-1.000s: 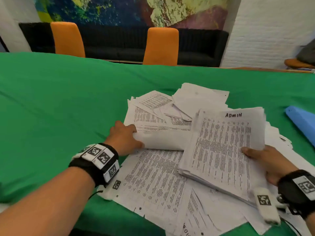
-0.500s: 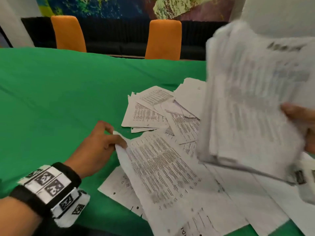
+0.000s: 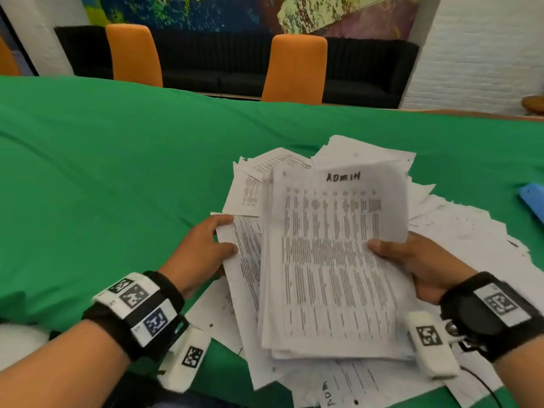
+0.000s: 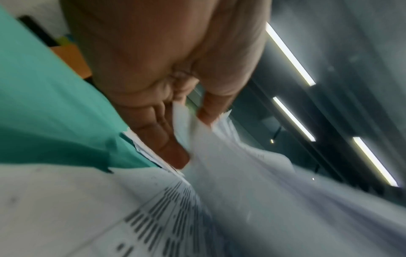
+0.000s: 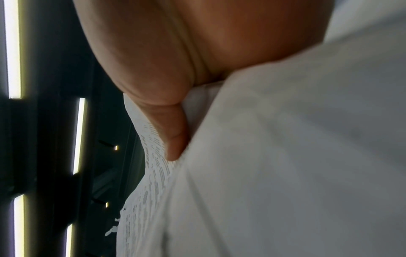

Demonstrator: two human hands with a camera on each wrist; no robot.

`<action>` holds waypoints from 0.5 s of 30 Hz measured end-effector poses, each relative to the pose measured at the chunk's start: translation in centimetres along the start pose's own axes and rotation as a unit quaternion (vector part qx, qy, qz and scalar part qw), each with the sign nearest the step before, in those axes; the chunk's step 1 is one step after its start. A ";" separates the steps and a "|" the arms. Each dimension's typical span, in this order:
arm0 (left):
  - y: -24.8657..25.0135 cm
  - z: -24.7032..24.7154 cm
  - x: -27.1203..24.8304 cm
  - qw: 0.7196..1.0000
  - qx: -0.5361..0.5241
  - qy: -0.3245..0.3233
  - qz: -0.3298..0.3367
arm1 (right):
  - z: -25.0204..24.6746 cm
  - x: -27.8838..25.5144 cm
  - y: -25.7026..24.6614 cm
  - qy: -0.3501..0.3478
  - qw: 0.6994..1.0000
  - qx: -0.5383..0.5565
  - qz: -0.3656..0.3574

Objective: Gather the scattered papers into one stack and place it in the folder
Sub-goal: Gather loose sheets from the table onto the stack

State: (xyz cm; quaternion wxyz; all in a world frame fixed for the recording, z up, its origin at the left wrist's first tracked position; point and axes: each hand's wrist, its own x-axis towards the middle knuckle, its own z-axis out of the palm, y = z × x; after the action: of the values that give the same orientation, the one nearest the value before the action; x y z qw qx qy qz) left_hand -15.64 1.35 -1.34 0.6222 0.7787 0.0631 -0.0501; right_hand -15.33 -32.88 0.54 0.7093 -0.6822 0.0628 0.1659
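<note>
A thick stack of printed papers (image 3: 332,260), its top sheet headed "ADMIN", is held tilted above the table. My right hand (image 3: 412,257) grips its right edge, thumb on top (image 5: 173,139). My left hand (image 3: 206,248) pinches a loose printed sheet (image 3: 244,278) at its left edge, thumb above and fingers below (image 4: 175,151); this sheet lies against the underside of the stack. More loose sheets (image 3: 459,225) lie spread on the green cloth under and behind the stack. One corner of the blue folder (image 3: 531,198) shows at the right edge.
The table is covered by a green cloth (image 3: 103,178), bare to the left and behind the papers. Two orange chairs (image 3: 294,69) stand at its far side before a black sofa. A sheet marked "ADM" (image 3: 353,390) lies at the near edge.
The right hand lifted the stack high, then brought it back down over the pile. The left hand pulled a loose sheet up and moved it right, under the stack.
</note>
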 end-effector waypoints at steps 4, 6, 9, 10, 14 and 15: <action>1.6 0.5 1.3 0.982 0.167 -0.050 0.078 | -0.6 -2.4 -2.6 0.020 0.997 -0.046 -0.058; 3.6 1.0 2.3 0.966 0.206 -0.105 0.120 | -0.2 -3.9 -4.4 -0.030 0.970 -0.219 -0.098; 7.7 3.8 2.4 0.949 0.195 -0.186 0.164 | 3.2 -6.6 -7.3 -0.162 0.871 -0.438 -0.153; 8.9 5.0 2.2 0.942 0.191 -0.215 0.175 | 4.7 -7.3 -7.9 -0.209 0.825 -0.481 -0.212; 11.3 7.9 1.8 0.936 0.071 -0.337 0.078 | 7.9 -7.6 -7.3 -0.229 0.564 -0.692 -0.388; 11.3 7.9 1.8 0.937 0.044 -0.344 0.047 | 8.0 -7.3 -6.8 -0.211 0.527 -0.730 -0.379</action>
State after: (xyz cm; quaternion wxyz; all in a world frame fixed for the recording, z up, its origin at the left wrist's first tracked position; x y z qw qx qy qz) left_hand -12.05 -8.75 7.47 0.5731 0.7424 -0.1938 -0.2878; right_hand -21.12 -26.15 9.76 -0.0481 -0.8666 -0.4966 0.0088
